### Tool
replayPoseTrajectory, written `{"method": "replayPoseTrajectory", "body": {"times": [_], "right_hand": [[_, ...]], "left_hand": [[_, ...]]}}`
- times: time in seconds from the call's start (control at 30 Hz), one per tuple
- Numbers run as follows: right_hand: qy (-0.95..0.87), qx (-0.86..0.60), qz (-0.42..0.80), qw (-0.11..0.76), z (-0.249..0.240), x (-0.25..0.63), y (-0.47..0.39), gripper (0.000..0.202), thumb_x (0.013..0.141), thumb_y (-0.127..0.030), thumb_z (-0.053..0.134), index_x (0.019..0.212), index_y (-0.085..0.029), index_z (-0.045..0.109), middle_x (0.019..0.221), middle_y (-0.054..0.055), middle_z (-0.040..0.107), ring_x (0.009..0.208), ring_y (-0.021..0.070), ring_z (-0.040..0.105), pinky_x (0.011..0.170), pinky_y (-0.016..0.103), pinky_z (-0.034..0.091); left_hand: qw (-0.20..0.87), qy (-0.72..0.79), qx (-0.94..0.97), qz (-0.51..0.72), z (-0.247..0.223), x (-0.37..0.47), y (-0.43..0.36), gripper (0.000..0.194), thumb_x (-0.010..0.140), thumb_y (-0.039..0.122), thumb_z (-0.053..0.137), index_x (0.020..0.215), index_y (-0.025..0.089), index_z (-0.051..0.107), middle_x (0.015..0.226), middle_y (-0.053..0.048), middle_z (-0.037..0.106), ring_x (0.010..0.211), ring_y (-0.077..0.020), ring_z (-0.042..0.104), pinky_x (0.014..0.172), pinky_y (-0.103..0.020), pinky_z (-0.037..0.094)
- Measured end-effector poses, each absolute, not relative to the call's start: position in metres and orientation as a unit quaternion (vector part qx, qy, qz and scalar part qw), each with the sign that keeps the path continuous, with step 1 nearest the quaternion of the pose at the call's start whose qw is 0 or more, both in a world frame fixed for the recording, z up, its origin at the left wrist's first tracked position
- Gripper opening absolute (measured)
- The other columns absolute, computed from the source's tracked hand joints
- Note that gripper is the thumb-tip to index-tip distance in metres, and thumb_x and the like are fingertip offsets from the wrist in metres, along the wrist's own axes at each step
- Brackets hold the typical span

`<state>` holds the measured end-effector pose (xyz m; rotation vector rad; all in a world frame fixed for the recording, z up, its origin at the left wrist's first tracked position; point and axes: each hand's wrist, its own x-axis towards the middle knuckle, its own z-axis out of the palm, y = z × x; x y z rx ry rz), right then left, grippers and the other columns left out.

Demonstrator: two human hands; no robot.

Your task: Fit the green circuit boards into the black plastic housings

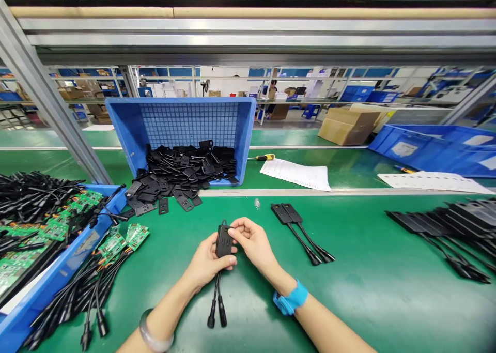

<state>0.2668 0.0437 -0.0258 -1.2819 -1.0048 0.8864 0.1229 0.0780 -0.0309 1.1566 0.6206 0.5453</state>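
A small black case (224, 241) with two short cables and connectors hanging below it is held upright over the green table. My left hand (207, 260) grips its lower part, thumb across the front. At the upper right edge, my right hand (253, 242) pinches the case between thumb and fingers. To the right lie two finished-looking black cases (285, 214) with cables. Behind my hands, loose black covers (186, 167) fill and spill out of a tilted blue bin (249, 136). Green circuit boards (136, 235) with black cables lie at the left.
A blue tray (112, 208) of boards and cables stands at the left. More black cased units (461, 224) are stacked at the far right. A screwdriver (266, 157), paper sheets (298, 174), a cardboard box (349, 125) and a blue crate (437, 146) are at the back.
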Motion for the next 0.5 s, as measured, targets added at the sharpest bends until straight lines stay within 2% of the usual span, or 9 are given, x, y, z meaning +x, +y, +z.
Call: {"method": "replayPoseTrajectory", "body": {"times": [0.07, 0.17, 0.3, 0.4, 0.47, 0.5], "right_hand": [[-0.427, -0.555, 0.389, 0.598, -0.0258, 0.2667, 0.0439, 0.033, 0.067, -0.046, 0.070, 0.080, -0.018, 0.056, 0.060, -0.004, 0.056, 0.055, 0.0123, 0.053, 0.054, 0.025, 0.042], [-0.423, -0.550, 0.423, 0.582, -0.0244, 0.2674, 0.0437, 0.037, 0.071, -0.053, 0.064, 0.081, -0.018, 0.057, 0.062, -0.004, 0.055, 0.055, 0.0113, 0.049, 0.052, 0.023, 0.037], [-0.452, -0.534, 0.475, 0.533, -0.0244, 0.2692, 0.0440, 0.042, 0.078, -0.057, 0.056, 0.067, -0.017, 0.055, 0.060, -0.003, 0.051, 0.054, 0.0099, 0.042, 0.053, 0.024, 0.034], [-0.465, -0.550, 0.446, 0.531, -0.0271, 0.2673, 0.0437, 0.041, 0.081, -0.054, 0.051, 0.064, -0.017, 0.053, 0.059, -0.004, 0.047, 0.056, 0.0113, 0.043, 0.057, 0.025, 0.037], [-0.499, -0.580, 0.383, 0.518, -0.0286, 0.2627, 0.0418, 0.036, 0.086, -0.049, 0.046, 0.075, -0.016, 0.058, 0.067, 0.000, 0.053, 0.063, 0.0141, 0.049, 0.063, 0.028, 0.041], [-0.526, -0.598, 0.334, 0.504, -0.0287, 0.2598, 0.0402, 0.033, 0.085, -0.045, 0.047, 0.087, -0.016, 0.061, 0.076, 0.002, 0.056, 0.071, 0.0164, 0.052, 0.068, 0.030, 0.043]], "left_hand": [[0.742, 0.297, 0.548, 0.246, -0.0316, 0.1234, 0.0774, 0.060, 0.065, 0.033, 0.077, 0.114, 0.013, 0.050, 0.093, -0.008, 0.065, 0.063, -0.0105, 0.062, 0.056, -0.022, 0.050], [0.727, 0.297, 0.569, 0.245, -0.0340, 0.1225, 0.0775, 0.059, 0.068, 0.036, 0.073, 0.117, 0.014, 0.049, 0.093, -0.009, 0.064, 0.068, -0.0125, 0.064, 0.057, -0.022, 0.051], [0.723, 0.288, 0.584, 0.231, -0.0360, 0.1196, 0.0788, 0.057, 0.069, 0.038, 0.072, 0.115, 0.012, 0.050, 0.089, -0.009, 0.065, 0.069, -0.0148, 0.066, 0.059, -0.024, 0.053], [0.727, 0.294, 0.578, 0.227, -0.0351, 0.1200, 0.0788, 0.056, 0.068, 0.039, 0.072, 0.112, 0.011, 0.052, 0.085, -0.009, 0.066, 0.063, -0.0145, 0.065, 0.057, -0.025, 0.053], [0.729, 0.299, 0.563, 0.248, -0.0342, 0.1219, 0.0778, 0.061, 0.068, 0.039, 0.073, 0.118, 0.012, 0.050, 0.089, -0.011, 0.067, 0.066, -0.0156, 0.066, 0.060, -0.026, 0.053], [0.733, 0.292, 0.555, 0.265, -0.0341, 0.1230, 0.0771, 0.066, 0.068, 0.038, 0.074, 0.123, 0.013, 0.048, 0.095, -0.011, 0.067, 0.072, -0.0170, 0.067, 0.065, -0.028, 0.053]]}}
